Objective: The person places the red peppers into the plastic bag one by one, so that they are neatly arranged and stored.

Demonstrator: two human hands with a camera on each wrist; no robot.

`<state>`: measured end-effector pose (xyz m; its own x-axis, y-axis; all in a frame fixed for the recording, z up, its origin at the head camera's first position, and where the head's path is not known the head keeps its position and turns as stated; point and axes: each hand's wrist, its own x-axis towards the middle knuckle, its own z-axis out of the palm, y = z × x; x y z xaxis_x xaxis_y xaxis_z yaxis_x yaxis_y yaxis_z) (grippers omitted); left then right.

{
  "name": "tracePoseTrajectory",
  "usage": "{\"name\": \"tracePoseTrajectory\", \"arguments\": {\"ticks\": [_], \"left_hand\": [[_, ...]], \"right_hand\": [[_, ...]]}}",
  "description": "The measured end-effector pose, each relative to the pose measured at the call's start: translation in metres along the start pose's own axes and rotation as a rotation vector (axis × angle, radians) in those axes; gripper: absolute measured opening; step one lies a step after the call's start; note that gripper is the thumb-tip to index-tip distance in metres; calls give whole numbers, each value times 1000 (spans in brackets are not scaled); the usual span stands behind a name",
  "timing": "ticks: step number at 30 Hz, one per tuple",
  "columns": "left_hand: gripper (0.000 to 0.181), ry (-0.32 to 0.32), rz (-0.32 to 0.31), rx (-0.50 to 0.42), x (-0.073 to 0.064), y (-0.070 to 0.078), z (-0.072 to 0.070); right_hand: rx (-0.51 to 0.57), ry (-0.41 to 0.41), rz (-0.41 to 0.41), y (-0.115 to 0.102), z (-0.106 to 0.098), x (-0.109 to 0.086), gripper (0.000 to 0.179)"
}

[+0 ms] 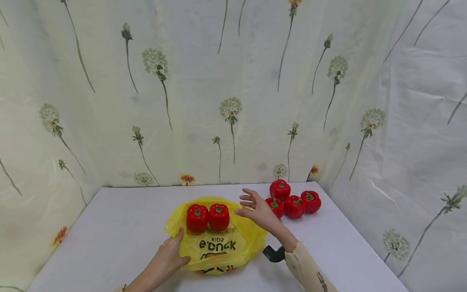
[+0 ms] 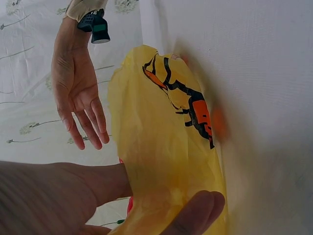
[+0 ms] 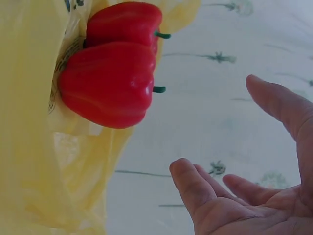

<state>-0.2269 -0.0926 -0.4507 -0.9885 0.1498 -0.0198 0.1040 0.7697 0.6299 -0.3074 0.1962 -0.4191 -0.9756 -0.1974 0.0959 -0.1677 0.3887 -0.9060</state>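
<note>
A yellow plastic bag (image 1: 240, 243) with dark lettering lies spread on the table, its mouth wide. Inside it, two red bell peppers (image 1: 197, 218) (image 3: 110, 83) stand side by side with their green stems showing. My left hand (image 1: 169, 252) grips the bag's left edge; in the left wrist view the thumb (image 2: 198, 213) lies over the yellow film. Over the bag's right rim hangs my right hand (image 1: 260, 211), holding nothing, its fingers spread apart and thumb away from them. In the right wrist view, a gap separates that hand from the peppers in the bag.
Several more red bell peppers (image 1: 294, 207) sit grouped at the back right of the white table (image 1: 127, 227), partly behind the right hand. A pale curtain (image 1: 189, 101) printed with dandelions surrounds the table's back and sides. A dark device (image 1: 273, 254) sits at the right wrist.
</note>
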Motion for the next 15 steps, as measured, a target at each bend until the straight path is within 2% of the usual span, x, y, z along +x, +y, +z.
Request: {"name": "tracePoseTrajectory", "arguments": {"ticks": [8, 15], "left_hand": [[90, 12, 11, 8, 0, -1, -1], [91, 7, 5, 13, 0, 0, -1]], "right_hand": [[23, -37, -45, -13, -5, -15, 79], [-6, -66, -75, -14, -11, -32, 81]]}}
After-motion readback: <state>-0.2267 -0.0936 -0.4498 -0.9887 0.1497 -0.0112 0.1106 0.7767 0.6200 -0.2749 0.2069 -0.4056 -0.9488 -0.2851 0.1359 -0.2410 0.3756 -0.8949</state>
